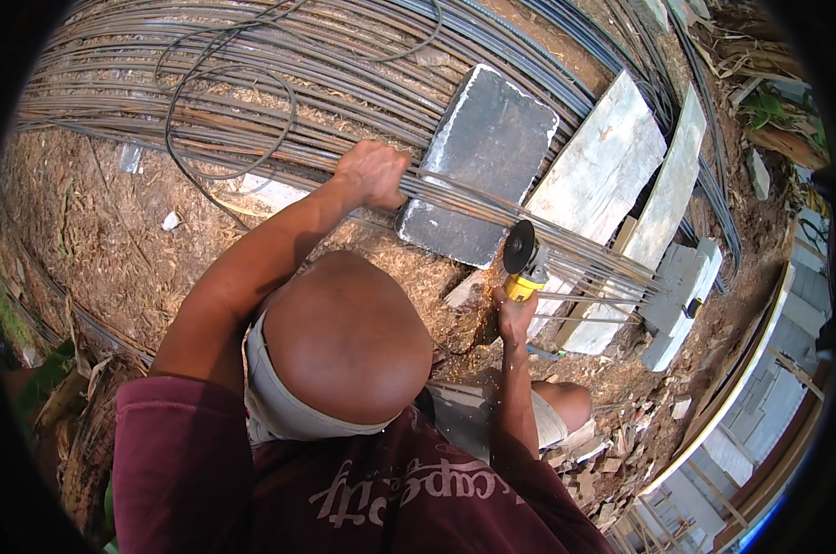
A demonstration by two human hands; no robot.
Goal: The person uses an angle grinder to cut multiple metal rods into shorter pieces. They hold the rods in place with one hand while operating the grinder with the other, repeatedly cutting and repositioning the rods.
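Littered brown earth [95, 235] lies at frame left; at centre, the left hand [376, 174] clenches thin, rust-brown rods [478, 205], the right hand [516, 319] a yellow, black-disced grinder [526, 287]

Shirt [288, 471]: mine, maroon, short-sleeved;
Chest print [362, 494]: pale curly lettering across my front;
Left sleeve [178, 471]: maroon, stitched hem band;
Shorts [277, 402]: light grey, pale hems on my legs;
Left hand [373, 175], right hand [516, 316]: bare

Outdoor building site: long steel rods [362, 90] across bare earth [150, 263], pale boards [604, 148], scattered rubble [602, 464].
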